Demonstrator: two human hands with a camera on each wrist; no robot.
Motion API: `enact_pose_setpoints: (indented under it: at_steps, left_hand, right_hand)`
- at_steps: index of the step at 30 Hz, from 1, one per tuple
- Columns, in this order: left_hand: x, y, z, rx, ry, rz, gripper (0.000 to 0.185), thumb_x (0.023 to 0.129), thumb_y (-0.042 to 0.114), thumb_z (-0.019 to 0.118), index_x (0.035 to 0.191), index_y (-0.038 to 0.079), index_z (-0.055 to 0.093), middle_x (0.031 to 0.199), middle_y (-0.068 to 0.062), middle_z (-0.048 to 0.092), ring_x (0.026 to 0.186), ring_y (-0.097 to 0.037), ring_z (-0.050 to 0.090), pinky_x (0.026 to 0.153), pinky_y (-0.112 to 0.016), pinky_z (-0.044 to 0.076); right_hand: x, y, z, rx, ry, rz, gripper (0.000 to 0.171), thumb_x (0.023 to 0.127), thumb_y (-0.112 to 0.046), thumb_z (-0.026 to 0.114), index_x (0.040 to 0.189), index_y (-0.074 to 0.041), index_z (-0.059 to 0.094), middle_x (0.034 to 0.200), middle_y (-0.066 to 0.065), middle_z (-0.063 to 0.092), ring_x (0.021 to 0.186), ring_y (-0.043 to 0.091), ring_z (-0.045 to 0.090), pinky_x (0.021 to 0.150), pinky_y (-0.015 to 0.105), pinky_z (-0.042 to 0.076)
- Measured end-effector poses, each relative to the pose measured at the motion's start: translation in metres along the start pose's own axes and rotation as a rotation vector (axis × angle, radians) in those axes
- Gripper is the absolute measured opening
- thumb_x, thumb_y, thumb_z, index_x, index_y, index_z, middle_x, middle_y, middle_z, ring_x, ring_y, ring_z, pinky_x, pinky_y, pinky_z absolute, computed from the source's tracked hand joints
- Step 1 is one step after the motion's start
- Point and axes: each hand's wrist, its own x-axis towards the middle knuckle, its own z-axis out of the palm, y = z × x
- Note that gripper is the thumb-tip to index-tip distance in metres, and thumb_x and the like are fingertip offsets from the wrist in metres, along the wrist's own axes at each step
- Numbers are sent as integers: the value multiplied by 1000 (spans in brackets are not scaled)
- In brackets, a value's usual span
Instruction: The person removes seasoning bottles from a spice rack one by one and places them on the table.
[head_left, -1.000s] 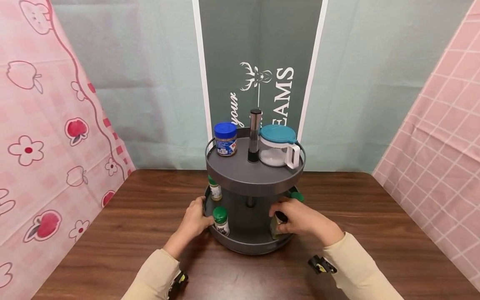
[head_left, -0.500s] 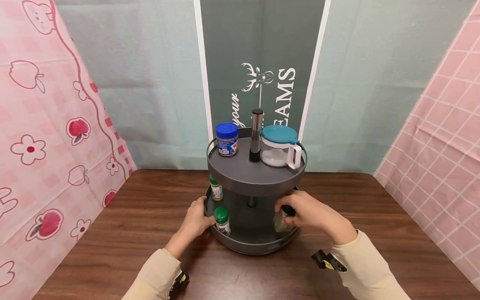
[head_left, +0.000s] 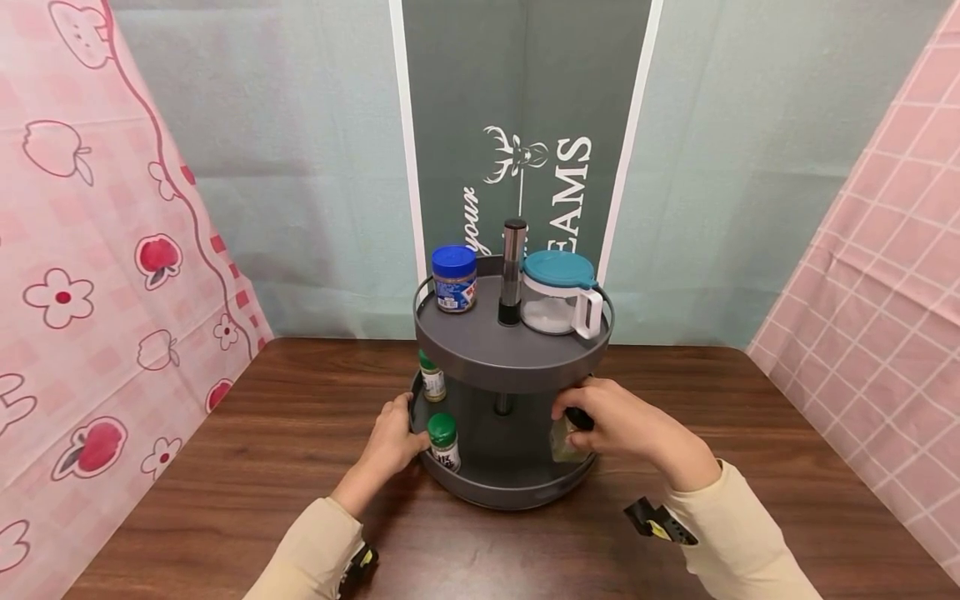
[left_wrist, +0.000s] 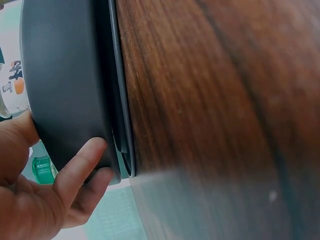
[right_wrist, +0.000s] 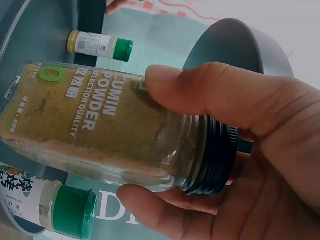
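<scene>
My right hand [head_left: 618, 425] holds a clear cumin powder jar [right_wrist: 95, 120] with a black lid, thumb on one side and fingers on the other. It stands at the right side of the lower tier of a dark grey two-tier turntable [head_left: 502, 496]. My left hand [head_left: 388, 437] grips that tier's left rim, thumb at the inner side and fingertips [left_wrist: 95, 147] on the outer wall. Close to the left thumb stands a green-capped seasoning shaker [head_left: 444, 450]. Another green-capped shaker [head_left: 432, 382] is farther back on the same tier.
The upper tier [head_left: 502, 346] carries a blue-lidded jar [head_left: 453, 287] and a clear pot with a teal lid [head_left: 558, 271] around a metal post [head_left: 512, 267]. Beside the cumin jar, the right wrist view shows another green-capped shaker [right_wrist: 75, 212]. Brown wooden table [head_left: 300, 400] lies beneath.
My right hand has moved the cumin jar slightly right and back on the lower tier, now covering the green cap behind it. My left hand keeps its place on the rim.
</scene>
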Motion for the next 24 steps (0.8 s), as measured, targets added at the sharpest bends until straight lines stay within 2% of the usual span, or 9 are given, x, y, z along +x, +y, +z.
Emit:
enact_pose_setpoints:
  at_steps: [11,18,24]
  left_hand:
    - [1,-2,3,25,10,5,70,70,5,71,130,-13,39,109,-29,49,99,-39,50,83,-47,43]
    - [-2,-2,4,11,-22,6,70,77,8,67,134,-13,33,115,-31,44,102,-38,49,84,-46,43]
    - [-2,-2,3,13,-23,28,70,77,7,68,133,-15,33,113,-33,44,101,-39,49,83,-46,43]
  right_hand:
    - [-2,0,-2,12,-6,13,23,66,-1,71,87,-10,66,85,-3,56,77,15,53,68,33,45]
    - [-7,3,-5,16,10,46,22,68,-1,71,87,-11,66,87,-3,54,77,14,52,67,31,44]
    - [-12,6,-9,12,37,41,23,68,-5,74,87,-13,65,86,-4,53,74,12,50,64,29,42]
